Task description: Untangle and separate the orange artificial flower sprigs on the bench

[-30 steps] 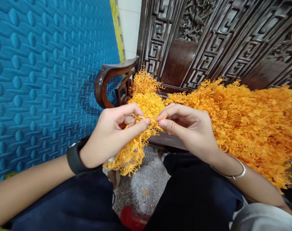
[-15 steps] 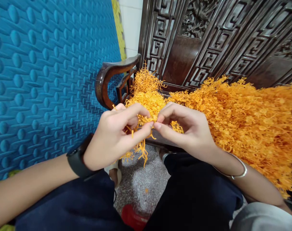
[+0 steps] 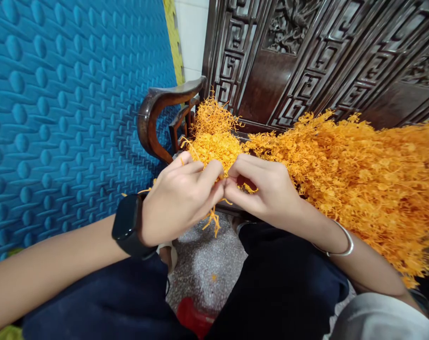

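Note:
Thin orange plastic-looking sprigs [image 3: 212,223] hang below my fingers, and a few strands poke out past the knuckles and wrist. My left hand [image 3: 186,196], with a black watch at its wrist, is closed on these sprigs, its back turned up. Thumb and index finger of my right hand [image 3: 262,186] are pinched together at the left fingertips, on the same sprigs. The exact spot where the fingertips meet is mostly hidden. Just beyond the hands lies a small pile of yellow-orange sprigs [image 3: 217,146] on the wooden seat.
A large heap of orange sprigs [image 3: 363,174] fills the bench to the right. Behind rises a carved dark wood backrest [image 3: 267,89], with a curved armrest [image 3: 148,118] at left. A blue textured mat [image 3: 58,132] stands left. A red object [image 3: 195,317] sits on the speckled floor [image 3: 210,264].
My left hand has rolled over so that its back and the watch face show more. Both hands stay together at the fingertips, and the hanging strands have shifted.

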A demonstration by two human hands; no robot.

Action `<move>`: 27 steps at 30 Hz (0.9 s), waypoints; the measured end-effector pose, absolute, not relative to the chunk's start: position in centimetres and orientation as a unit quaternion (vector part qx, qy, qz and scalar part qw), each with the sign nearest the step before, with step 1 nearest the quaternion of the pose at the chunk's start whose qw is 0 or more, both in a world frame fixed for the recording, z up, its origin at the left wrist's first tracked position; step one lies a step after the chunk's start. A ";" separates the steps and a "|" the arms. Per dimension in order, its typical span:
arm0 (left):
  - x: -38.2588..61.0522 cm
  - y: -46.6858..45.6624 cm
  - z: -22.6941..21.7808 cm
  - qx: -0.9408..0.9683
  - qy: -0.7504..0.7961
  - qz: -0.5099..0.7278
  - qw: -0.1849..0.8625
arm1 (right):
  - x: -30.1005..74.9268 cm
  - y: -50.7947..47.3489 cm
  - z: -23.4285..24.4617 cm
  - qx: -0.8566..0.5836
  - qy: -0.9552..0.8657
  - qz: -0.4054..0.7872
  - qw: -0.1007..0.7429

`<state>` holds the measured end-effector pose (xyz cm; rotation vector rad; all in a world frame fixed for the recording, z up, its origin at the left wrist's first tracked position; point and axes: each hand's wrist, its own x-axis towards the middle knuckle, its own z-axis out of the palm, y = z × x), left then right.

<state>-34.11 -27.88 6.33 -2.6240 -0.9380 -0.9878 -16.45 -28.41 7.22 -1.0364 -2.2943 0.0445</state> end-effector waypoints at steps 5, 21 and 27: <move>-34.2 -26.4 6.0 -0.900 -0.338 -0.272 -0.028 | -16.5 -27.4 6.4 -0.375 -0.893 -0.067 0.240; -34.0 -24.3 5.6 -0.717 -0.385 -0.467 -0.346 | -17.5 -22.5 6.0 -0.441 -0.828 -0.186 0.291; -35.8 -24.8 5.8 -0.685 -0.401 -0.511 -0.331 | -11.1 -19.0 5.6 -0.508 -0.721 -0.108 0.459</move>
